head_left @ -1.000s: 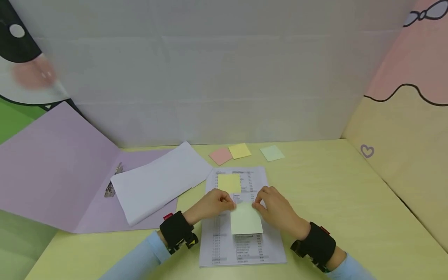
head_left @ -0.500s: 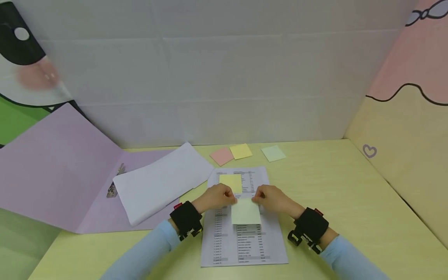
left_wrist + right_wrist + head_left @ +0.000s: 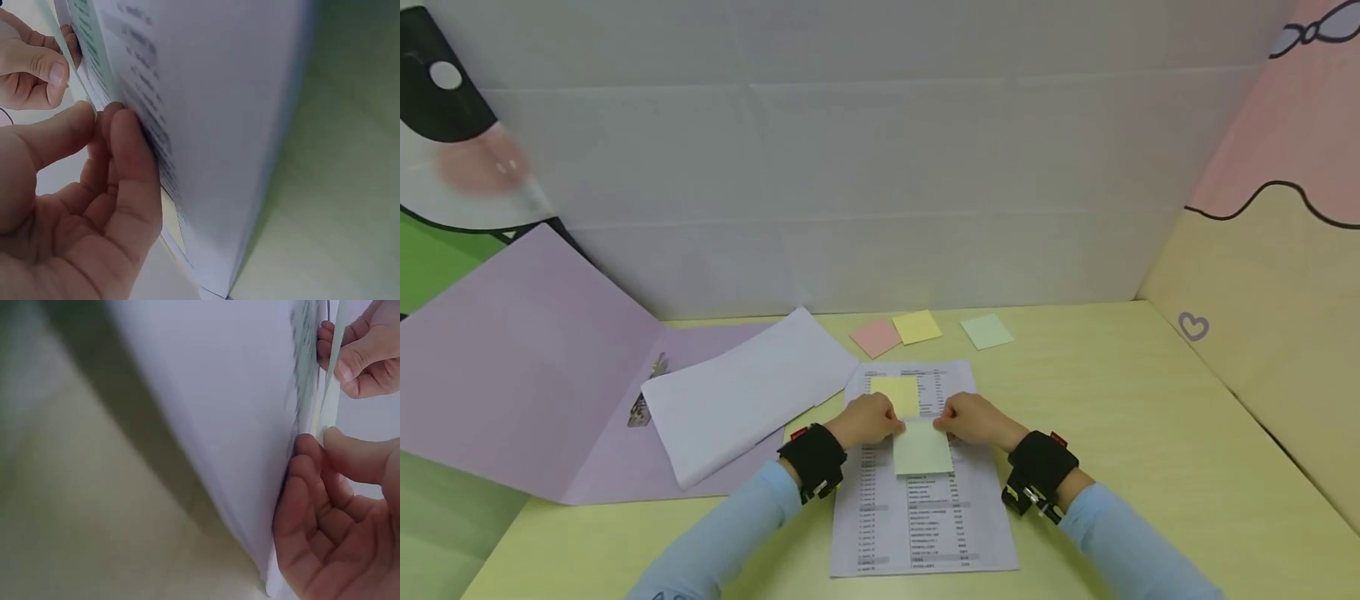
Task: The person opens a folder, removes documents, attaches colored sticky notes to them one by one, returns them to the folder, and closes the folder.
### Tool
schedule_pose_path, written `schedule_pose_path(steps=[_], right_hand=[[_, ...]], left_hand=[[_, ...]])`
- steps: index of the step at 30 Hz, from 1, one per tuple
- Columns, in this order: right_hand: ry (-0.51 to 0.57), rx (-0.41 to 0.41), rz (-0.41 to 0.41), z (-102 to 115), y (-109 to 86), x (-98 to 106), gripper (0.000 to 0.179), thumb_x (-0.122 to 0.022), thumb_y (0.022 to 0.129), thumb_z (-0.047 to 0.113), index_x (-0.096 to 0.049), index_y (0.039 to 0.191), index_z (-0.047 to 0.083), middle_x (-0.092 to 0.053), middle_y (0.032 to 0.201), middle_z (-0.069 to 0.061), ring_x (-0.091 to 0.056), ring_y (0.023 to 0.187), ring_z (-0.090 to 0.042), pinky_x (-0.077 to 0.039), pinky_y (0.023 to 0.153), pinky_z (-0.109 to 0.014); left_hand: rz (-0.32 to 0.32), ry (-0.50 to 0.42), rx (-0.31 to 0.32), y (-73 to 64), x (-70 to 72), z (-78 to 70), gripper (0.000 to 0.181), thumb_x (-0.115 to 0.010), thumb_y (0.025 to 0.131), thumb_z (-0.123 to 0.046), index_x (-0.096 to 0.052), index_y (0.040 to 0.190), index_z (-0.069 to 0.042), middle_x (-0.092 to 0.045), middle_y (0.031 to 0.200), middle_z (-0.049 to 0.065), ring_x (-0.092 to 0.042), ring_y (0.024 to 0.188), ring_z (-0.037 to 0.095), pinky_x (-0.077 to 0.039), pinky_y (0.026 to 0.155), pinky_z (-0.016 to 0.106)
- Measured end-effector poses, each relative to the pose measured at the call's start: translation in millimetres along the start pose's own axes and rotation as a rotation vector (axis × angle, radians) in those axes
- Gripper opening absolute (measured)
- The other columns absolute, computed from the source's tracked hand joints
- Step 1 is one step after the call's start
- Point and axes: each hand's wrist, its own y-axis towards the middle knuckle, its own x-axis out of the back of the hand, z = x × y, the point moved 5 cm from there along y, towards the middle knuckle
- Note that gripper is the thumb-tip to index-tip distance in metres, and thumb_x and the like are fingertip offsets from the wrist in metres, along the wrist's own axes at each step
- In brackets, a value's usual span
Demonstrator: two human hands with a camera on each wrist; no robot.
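Observation:
A pale green sticky note (image 3: 922, 448) is stretched between both hands over a printed sheet (image 3: 925, 533). My left hand (image 3: 868, 419) pinches its upper left corner between thumb and forefinger. At the upper right corner my right hand (image 3: 976, 419) pinches it the same way. In the left wrist view the note (image 3: 76, 78) appears edge-on, standing a little off the paper. The right wrist view shows the right thumb (image 3: 356, 453) against the note, fingers curled behind it and close to the sheet. A yellow sticky note (image 3: 895, 393) lies on the sheet just above.
Behind the sheet lie a pink note (image 3: 876, 337), another yellow note (image 3: 917, 327) and a light green note (image 3: 987, 331). To the left, an open purple folder (image 3: 602, 450) with a metal clip (image 3: 643, 400) carries white papers (image 3: 748, 387). A wall (image 3: 880, 167) closes off the back.
Both hands have carried the green note slightly away from the person, up the sheet toward the yellow note. The note appears lower over the paper. The other notes and the folder stay in place.

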Motion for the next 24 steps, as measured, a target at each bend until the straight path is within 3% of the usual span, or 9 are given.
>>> schedule_pose_path(steps=[6, 14, 24], right_hand=[[-0.052, -0.021, -0.009, -1.0, 6.5, -1.4, 0.027, -0.060, 0.087, 0.019, -0.057, 0.062, 0.009, -0.051, 0.058, 0.000, -0.040, 0.049, -0.011, -0.027, 0.046, -0.022], [-0.036, -0.059, 0.003, 1.2, 7.0, -3.3, 0.028, -0.060, 0.086, 0.019, -0.056, 0.061, 0.008, -0.050, 0.057, 0.000, -0.040, 0.048, -0.011, -0.027, 0.045, -0.022], [-0.035, -0.086, 0.009, 0.5, 8.4, -5.1, 0.032, -0.059, 0.086, 0.018, -0.053, 0.056, 0.010, -0.047, 0.053, 0.001, -0.037, 0.045, -0.011, -0.025, 0.044, -0.022]], left_hand=[[0.022, 0.005, 0.032, 5.5, 2.2, 0.8, 0.028, -0.061, 0.087, -0.021, -0.067, 0.063, -0.008, -0.055, 0.055, -0.001, -0.045, 0.048, 0.011, -0.033, 0.047, 0.022], [0.036, 0.009, 0.063, 7.2, 1.2, 2.9, 0.030, -0.062, 0.085, -0.021, -0.064, 0.058, -0.007, -0.047, 0.046, -0.003, -0.043, 0.045, 0.010, -0.033, 0.046, 0.021], [0.060, 0.013, 0.108, 9.5, 0.1, 2.7, 0.029, -0.062, 0.085, -0.021, -0.064, 0.060, -0.007, -0.055, 0.052, 0.001, -0.049, 0.048, 0.011, -0.036, 0.048, 0.021]])
